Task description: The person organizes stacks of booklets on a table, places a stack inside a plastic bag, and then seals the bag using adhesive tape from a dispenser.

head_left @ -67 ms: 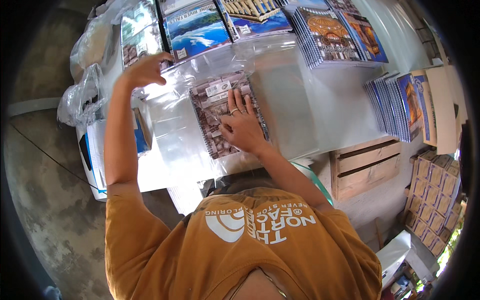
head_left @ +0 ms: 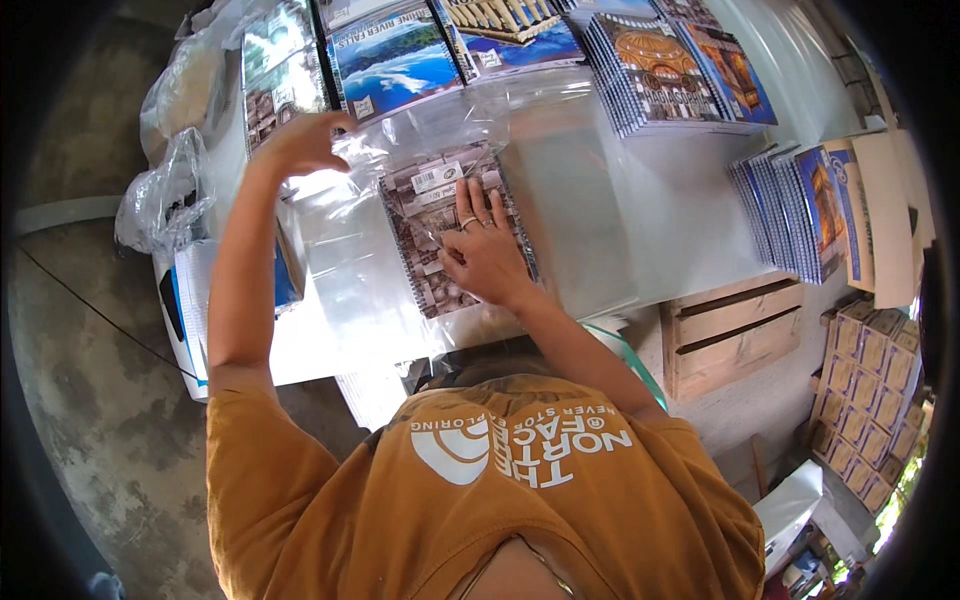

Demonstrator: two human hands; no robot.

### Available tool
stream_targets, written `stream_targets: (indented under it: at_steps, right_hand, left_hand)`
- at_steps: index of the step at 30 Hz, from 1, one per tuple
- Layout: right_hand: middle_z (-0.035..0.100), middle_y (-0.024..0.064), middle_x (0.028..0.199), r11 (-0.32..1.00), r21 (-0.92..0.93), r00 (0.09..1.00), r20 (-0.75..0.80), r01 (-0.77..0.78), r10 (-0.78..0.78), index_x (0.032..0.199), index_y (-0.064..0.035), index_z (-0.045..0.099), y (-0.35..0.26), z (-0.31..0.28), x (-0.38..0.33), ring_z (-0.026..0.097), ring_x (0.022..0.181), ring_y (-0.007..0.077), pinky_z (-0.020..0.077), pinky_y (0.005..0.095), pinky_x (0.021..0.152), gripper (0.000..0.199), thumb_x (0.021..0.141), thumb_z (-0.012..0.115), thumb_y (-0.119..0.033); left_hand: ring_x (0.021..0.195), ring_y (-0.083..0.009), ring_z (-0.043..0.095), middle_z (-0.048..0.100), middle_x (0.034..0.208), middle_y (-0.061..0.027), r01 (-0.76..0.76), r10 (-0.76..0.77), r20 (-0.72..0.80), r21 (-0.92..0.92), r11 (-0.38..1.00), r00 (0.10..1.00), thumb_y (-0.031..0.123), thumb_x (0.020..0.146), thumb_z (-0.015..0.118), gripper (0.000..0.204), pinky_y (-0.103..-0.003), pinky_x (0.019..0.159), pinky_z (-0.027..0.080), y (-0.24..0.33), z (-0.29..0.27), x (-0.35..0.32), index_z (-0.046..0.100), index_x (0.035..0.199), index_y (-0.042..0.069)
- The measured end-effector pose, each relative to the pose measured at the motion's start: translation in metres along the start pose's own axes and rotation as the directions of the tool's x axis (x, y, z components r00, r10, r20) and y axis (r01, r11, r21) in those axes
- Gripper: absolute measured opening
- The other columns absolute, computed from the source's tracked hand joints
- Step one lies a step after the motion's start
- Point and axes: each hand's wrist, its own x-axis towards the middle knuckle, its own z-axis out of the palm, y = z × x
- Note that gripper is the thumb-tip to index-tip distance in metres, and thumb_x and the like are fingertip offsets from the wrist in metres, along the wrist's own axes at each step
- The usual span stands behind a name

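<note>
A spiral notebook with a sepia photo cover [head_left: 428,275] lies in front of me with clear plastic about it. My right hand [head_left: 488,262] rests flat on this notebook, fingers stretched out, a ring on one of them. Above and left of it, my left hand [head_left: 303,147] hovers over the clear plastic [head_left: 375,150] with thumb and fingers curved apart. Nothing shows between them. Just beyond that hand lie a blue waterfall-cover notebook [head_left: 395,60] and glossy plastic-covered notebooks [head_left: 282,70].
Stacked spiral notebooks [head_left: 655,75] stand at the far right, with another row of notebooks [head_left: 785,210] nearer the table's right edge. Crumpled clear plastic [head_left: 165,190] hangs at the left edge. A wooden crate [head_left: 735,335] and a pile of boxes [head_left: 865,400] sit below, right.
My left hand has shifted slightly right, toward the sepia notebook. My right hand stays on the cover.
</note>
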Motion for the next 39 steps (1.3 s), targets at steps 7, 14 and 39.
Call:
stream_targets:
  at_steps: [7, 14, 39]
  right_hand:
    - [0.023, 0.0282, 0.142, 1.0, -0.003, 1.0, -0.026, 0.016, -0.016, 0.081, -0.0101, 0.064, 0.0, 0.0, -0.001, 0.016, 0.135, 0.04, 0.0068, 0.0509, 0.109, 0.016, 0.076, 0.058, -0.024]
    - [0.025, 0.0272, 0.141, 0.999, -0.033, 0.999, -0.025, 0.025, -0.025, 0.074, -0.0085, 0.061, 0.001, 0.0, 0.0, 0.019, 0.134, 0.0394, 0.0096, 0.0512, 0.109, 0.015, 0.076, 0.057, -0.022]
    - [0.017, 0.028, 0.143, 0.916, 0.4, 0.894, 0.406, 0.014, -0.191, 0.069, -0.0002, 0.055, 0.018, -0.025, 0.032, 0.005, 0.137, 0.0404, -0.0035, 0.0519, 0.108, 0.027, 0.083, 0.052, -0.023]
  left_hand:
    - [0.067, -0.0265, 0.063, 0.065, 0.072, -0.0052, 0.21, -0.214, -0.686, -0.091, 0.974, 0.695, 0.038, 0.082, 0.058, 0.027, -0.038, 0.058, 0.047, 0.064, -0.015, 0.037, 0.063, 0.095, 0.015]
    - [0.087, -0.0302, 0.063, 0.067, 0.093, -0.01, 0.174, -0.226, -0.215, -0.237, 0.956, 0.95, 0.038, 0.079, 0.062, 0.034, -0.04, 0.075, 0.048, 0.142, 0.07, 0.013, 0.062, 0.104, 0.016]
    - [0.138, -0.0356, 0.005, 0.011, 0.149, -0.0165, 0.285, -0.26, -0.498, -0.026, 0.958, 0.827, 0.046, 0.082, 0.046, 0.076, -0.059, 0.105, 0.002, 0.143, 0.172, -0.051, 0.025, 0.14, 0.002]
